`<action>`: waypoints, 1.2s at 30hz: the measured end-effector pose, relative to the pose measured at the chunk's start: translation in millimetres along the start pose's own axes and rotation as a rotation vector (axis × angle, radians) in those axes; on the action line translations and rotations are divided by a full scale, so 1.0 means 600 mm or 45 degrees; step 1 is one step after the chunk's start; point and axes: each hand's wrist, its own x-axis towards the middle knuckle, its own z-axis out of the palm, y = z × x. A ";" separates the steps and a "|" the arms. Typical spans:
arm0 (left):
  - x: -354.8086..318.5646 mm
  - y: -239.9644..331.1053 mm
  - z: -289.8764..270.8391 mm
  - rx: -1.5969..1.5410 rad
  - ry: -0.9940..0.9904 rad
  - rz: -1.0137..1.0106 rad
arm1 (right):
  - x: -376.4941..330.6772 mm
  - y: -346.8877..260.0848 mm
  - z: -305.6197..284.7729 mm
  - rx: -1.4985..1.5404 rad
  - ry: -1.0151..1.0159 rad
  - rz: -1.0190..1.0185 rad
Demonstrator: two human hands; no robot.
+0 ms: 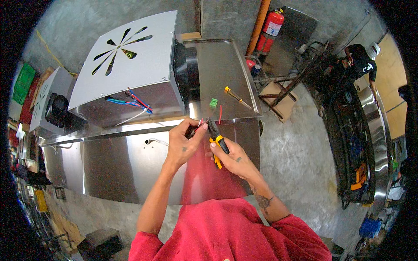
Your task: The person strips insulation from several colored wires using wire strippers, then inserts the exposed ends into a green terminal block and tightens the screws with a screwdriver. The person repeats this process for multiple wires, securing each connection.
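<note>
Left hand (183, 141) pinches wires (201, 123) (one red) beside pliers (215, 134) the right hand (234, 158) grips.

Pliers (214, 133): dark head, yellow-and-black handles, handles spread apart; slanted, head up and leftward, gripped in right hand (236, 160). Wires (201, 123): thin, red and whitish, pinched in left hand (180, 141), by plier head; contact unclear.

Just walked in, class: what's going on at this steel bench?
The person's left hand pinches thin wires; the right hand grips yellow-and-black pliers, tips close to them. Beyond lie a green connector, a short red wire and a screwdriver. To the left, coloured wires hang loose at a grey metal box.
</note>
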 end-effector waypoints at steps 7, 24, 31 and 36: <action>-0.003 0.002 -0.001 0.002 -0.027 0.014 | -0.017 -0.040 0.007 0.074 0.075 0.016; -0.010 0.001 -0.012 0.013 -0.080 0.166 | 0.005 -0.010 0.007 -0.029 0.032 -0.078; -0.011 0.003 -0.012 0.055 -0.078 0.238 | 0.004 -0.023 0.013 0.055 0.035 -0.090; -0.011 0.001 -0.013 0.040 -0.058 0.220 | 0.001 -0.050 0.017 -0.053 0.109 -0.053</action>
